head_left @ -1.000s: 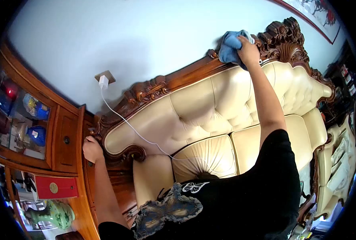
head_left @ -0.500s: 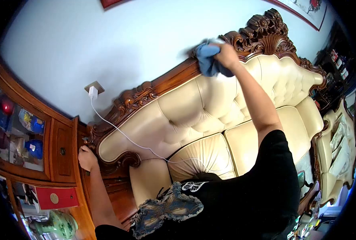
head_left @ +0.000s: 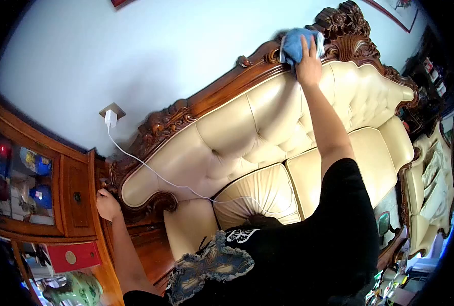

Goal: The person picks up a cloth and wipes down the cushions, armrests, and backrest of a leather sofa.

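Observation:
My right hand (head_left: 309, 69) presses a blue cloth (head_left: 294, 47) onto the carved wooden top rail (head_left: 260, 66) of a sofa, just left of its tall crest. Two fingers show stretched over the cloth; part of it lies bunched under the palm. The sofa's back (head_left: 229, 120) is cream, tufted upholstery. Low on the left, my left hand (head_left: 108, 205) rests closed at the edge of a wooden cabinet (head_left: 79, 176), beside the sofa's scrolled arm. What lies under its curled fingers, if anything, is hidden.
A white charging cable (head_left: 158, 176) runs from a wall plug (head_left: 110, 118) across the sofa back to the seat. Glass-fronted shelves hold blue items, with a red box (head_left: 72, 256) and a green patterned vase (head_left: 79, 289) below. Another cream sofa (head_left: 426, 188) stands right.
My right hand has moved the blue cloth up and right along the top rail towards the crest. My left hand stays at the cabinet edge. The view has shifted slightly.

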`<move>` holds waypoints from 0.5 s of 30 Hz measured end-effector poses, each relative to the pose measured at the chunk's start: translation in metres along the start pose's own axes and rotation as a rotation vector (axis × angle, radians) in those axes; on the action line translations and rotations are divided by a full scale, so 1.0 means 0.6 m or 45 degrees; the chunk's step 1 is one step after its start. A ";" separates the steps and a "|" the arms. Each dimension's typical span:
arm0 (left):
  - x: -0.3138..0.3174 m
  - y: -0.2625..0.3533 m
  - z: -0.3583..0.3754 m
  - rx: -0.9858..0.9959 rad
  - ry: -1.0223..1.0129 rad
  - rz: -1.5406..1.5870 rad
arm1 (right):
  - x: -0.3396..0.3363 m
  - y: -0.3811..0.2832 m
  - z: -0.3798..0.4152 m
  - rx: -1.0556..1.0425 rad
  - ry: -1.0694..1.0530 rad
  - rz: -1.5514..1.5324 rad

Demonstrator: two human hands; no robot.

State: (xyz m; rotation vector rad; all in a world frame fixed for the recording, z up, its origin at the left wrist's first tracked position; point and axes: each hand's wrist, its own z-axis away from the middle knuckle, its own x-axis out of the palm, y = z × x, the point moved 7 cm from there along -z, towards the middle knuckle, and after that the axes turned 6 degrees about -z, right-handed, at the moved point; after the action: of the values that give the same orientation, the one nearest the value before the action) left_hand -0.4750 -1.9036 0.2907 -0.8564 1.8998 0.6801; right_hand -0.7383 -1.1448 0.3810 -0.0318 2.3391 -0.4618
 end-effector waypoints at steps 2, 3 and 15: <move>0.013 -0.005 -0.006 -0.018 -0.052 -0.020 | 0.053 0.041 0.039 0.359 -0.067 0.004; 0.020 -0.010 -0.008 -0.029 -0.098 -0.036 | 0.092 0.085 0.061 0.558 -0.122 0.014; 0.012 -0.002 -0.006 -0.015 -0.035 -0.013 | 0.226 -0.269 0.256 -0.081 -0.375 0.393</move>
State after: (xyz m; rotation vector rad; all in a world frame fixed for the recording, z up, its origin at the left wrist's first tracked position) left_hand -0.4785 -1.9088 0.2859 -0.8588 1.8674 0.6941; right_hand -0.7504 -1.3658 0.2432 0.2145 2.0221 -0.2120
